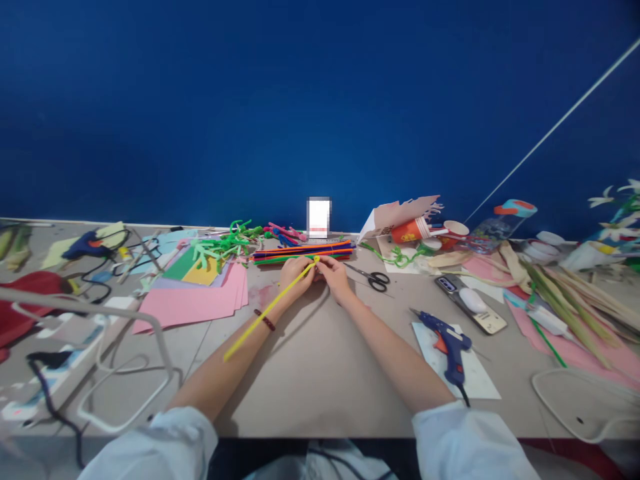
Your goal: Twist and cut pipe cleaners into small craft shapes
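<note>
Both my hands meet over the middle of the table around a yellow pipe cleaner [267,311]. My left hand [296,277] pinches it near its upper end, and its long free part slants down to the left across my forearm. The fingertips of my right hand [334,275] close on the small bent end, right beside the left fingers. Just behind the hands lies a bundle of coloured pipe cleaners [300,252]. Black-handled scissors [376,280] rest to the right of my right hand.
Pink paper sheets [195,308] and green pipe-cleaner shapes [220,248] lie at left, past a white power strip [65,363]. On the right are a blue glue gun [447,343], a phone [493,321], paper cups [411,231] and dried leaves [565,313]. A blue wall stands behind.
</note>
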`<state>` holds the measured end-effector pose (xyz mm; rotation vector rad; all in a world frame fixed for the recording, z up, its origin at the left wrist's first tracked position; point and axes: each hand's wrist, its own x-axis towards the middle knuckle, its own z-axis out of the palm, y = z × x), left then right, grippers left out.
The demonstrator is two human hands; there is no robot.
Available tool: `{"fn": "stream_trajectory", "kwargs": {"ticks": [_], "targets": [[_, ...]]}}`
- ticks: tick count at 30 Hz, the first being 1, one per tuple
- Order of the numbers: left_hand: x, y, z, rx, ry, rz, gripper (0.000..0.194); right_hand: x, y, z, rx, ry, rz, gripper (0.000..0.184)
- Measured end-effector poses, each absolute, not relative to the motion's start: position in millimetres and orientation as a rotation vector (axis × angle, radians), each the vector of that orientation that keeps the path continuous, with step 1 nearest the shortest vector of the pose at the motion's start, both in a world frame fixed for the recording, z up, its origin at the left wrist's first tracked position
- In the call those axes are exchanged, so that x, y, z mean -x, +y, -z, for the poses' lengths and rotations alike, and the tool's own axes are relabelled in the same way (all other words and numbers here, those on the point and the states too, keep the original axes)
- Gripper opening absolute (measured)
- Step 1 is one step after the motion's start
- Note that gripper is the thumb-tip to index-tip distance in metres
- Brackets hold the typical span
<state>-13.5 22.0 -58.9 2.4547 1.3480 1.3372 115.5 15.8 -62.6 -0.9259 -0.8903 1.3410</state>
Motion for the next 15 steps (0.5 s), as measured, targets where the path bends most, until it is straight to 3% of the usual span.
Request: {"fn": "stream_trajectory", "kwargs": {"ticks": [15], "targets": [[13.5, 19.1, 57.7, -2.638, 1.333, -1.208, 0.005, -115.9, 15.3, 65.2, 1.011, -0.983, -1.143, 0.014]]}}
